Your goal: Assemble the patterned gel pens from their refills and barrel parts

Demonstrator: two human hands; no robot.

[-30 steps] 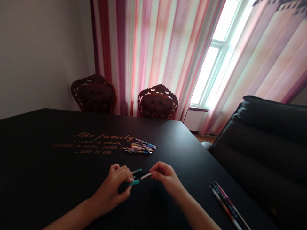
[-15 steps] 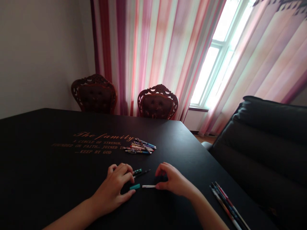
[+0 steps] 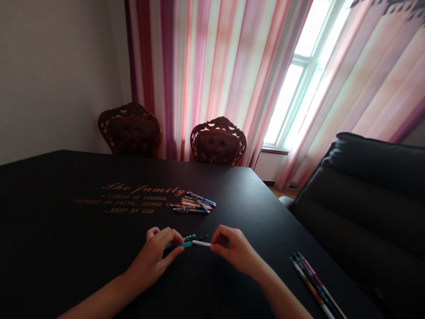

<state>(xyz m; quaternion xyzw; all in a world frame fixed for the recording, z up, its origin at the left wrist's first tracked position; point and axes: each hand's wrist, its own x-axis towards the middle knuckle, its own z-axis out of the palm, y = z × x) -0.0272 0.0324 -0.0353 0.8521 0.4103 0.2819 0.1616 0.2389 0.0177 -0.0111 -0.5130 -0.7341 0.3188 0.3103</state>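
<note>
Between the fingertips of my left hand [image 3: 159, 248] is a small teal pen part [image 3: 186, 244]. My right hand [image 3: 234, 249] pinches the end of a thin white piece [image 3: 201, 243], whose other end points at the teal part, touching or nearly so. Just behind them a green patterned pen barrel [image 3: 190, 237] and a thin dark piece [image 3: 204, 238] lie on the table, partly hidden by my left fingers. Farther back is a pile of several colourful pens [image 3: 195, 204].
Several long pens [image 3: 315, 283] lie side by side at the right edge of the black table [image 3: 66, 257]. Two carved chairs [image 3: 133, 133] stand behind it, and a dark leather armchair [image 3: 372, 199] is at the right.
My left fingers have closed on the teal part. Both it and the white piece have moved up and come together, with my right hand shifting slightly left.
</note>
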